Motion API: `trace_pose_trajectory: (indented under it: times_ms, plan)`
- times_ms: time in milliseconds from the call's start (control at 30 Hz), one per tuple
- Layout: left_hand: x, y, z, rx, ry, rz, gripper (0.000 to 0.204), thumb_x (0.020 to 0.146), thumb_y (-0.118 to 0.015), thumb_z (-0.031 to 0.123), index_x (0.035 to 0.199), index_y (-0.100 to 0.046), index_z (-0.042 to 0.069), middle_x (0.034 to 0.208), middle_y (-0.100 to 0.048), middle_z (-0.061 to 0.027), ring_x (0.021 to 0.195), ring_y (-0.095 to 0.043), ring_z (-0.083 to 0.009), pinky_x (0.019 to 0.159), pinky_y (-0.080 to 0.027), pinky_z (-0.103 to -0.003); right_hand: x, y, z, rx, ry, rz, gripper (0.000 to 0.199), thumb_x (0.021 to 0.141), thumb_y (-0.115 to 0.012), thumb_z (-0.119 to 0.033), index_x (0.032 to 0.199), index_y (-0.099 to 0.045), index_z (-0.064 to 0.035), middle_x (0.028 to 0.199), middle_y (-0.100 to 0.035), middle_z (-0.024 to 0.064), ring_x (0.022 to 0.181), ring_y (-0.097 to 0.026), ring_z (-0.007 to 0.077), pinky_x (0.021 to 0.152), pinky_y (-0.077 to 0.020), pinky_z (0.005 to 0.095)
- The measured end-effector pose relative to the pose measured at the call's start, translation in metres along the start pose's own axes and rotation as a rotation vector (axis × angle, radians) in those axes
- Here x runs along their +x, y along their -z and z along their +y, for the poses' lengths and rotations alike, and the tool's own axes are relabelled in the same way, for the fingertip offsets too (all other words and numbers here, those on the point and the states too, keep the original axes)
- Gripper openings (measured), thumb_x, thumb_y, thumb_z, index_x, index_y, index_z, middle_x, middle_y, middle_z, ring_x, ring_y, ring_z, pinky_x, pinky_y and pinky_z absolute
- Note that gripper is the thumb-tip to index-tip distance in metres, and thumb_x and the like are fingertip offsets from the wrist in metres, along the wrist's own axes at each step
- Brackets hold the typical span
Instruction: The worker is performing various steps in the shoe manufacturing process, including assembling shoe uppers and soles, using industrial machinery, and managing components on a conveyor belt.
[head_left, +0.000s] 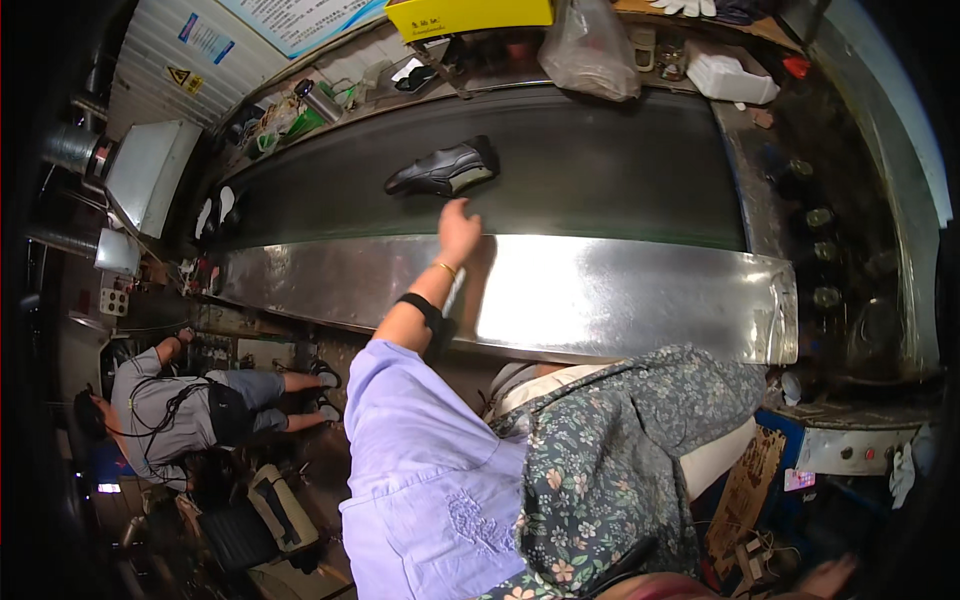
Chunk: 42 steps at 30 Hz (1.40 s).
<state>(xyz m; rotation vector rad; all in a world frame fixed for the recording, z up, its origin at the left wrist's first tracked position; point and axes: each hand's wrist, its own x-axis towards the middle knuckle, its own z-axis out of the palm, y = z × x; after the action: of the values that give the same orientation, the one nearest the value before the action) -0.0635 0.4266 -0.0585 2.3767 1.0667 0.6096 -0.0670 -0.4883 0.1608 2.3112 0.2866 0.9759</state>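
Our L hand [459, 235] is out over the belt [600, 170], at its near edge, just short of the black shoe [445, 168]. Fingers are loosely bent, thumb set apart, nothing gripped; can't tell if the tips touch the shoe. Our R hand [828, 578] is prob. the blurred one way off at lower R; can't tell if its fingers are open or closed, or on what.

Shoe's pos.: approx. midway btwn the belt's near & far edges, a bit nearer the L end than the R, toe to the L, heel to the R. Can't tell if it's fully upright or tipped. The metal ledge [620, 295] runs along the near edge, under our forearm.

To do this bit well, we'd say: handle the shoe by the heel end w/ thumb & fingers either side, light touch, since smooth black uppers likely mark easily. Keep the toe lined up w/ the belt's long edges & the shoe well in from the near edge. Mind the bracelet [446, 267] & armband [420, 310]: keep both off the upper & clear of the ledge's rim.
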Motion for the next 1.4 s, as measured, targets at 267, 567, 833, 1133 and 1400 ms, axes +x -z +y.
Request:
trace_pose_trajectory:
  times_ms: [267, 567, 833, 1133, 1400]
  plan:
    - [0.099, 0.044, -0.092, 0.42, 0.341, 0.068, 0.075, 0.08, -0.061, 0.014, 0.148, -0.031, 0.006, 0.157, -0.024, -0.0197, 0.142, -0.025, -0.04, 0.116, -0.028, -0.045, -0.026, -0.002, -0.259, 1.189, -0.47, -0.785, 0.035, 0.102, -0.033, -0.026, 0.11, -0.058, -0.0038, 0.106, -0.06, 0.0161, 0.098, -0.054, 0.0341, 0.092, -0.0417, 0.0472]
    - [0.125, 0.063, -0.088, 0.56, 0.236, -0.173, 0.077, 0.068, -0.084, 0.044, 0.125, -0.054, 0.003, 0.128, -0.057, -0.0182, 0.122, -0.052, -0.0344, 0.102, -0.045, -0.04, -0.065, -0.025, -0.336, 1.403, -0.574, -1.06, 0.031, 0.101, -0.042, -0.021, 0.121, -0.055, -0.0017, 0.118, -0.059, 0.0167, 0.108, -0.055, 0.0301, 0.098, -0.0411, 0.042]
    - [0.07, 0.048, -0.056, 0.267, 0.236, -0.167, 0.067, 0.067, -0.082, 0.033, 0.12, -0.056, 0.001, 0.106, -0.069, -0.0204, 0.102, -0.065, -0.0365, 0.09, -0.051, -0.043, -0.066, -0.084, -0.318, 1.567, -0.798, -0.941, 0.036, 0.099, -0.051, -0.017, 0.131, -0.053, 0.0002, 0.129, -0.058, 0.0172, 0.117, -0.055, 0.0266, 0.103, -0.0406, 0.0374]
    - [-0.062, 0.064, 0.076, -1.537, 0.517, -0.745, 0.064, 0.076, -0.075, 0.024, 0.128, -0.053, -0.005, 0.12, -0.062, -0.0158, 0.112, -0.061, -0.0221, 0.098, -0.05, -0.038, 0.077, -0.054, -0.307, 1.755, -0.793, -0.462, 0.036, 0.103, -0.047, -0.011, 0.135, -0.05, 0.0048, 0.134, -0.056, 0.0176, 0.121, -0.056, 0.0241, 0.106, -0.0412, 0.033]
    - [-0.215, -0.022, 0.249, -1.569, 0.786, -2.391, 0.063, 0.091, -0.053, 0.044, 0.137, -0.048, 0.0, 0.12, -0.062, -0.0245, 0.103, -0.067, -0.0339, 0.087, -0.056, -0.046, 0.148, 0.047, -0.269, 1.819, -0.636, 0.246, 0.073, 0.101, -0.037, -0.054, 0.145, -0.035, 0.0047, 0.142, -0.047, 0.0232, 0.128, -0.049, 0.0309, 0.109, -0.0384, 0.0445]
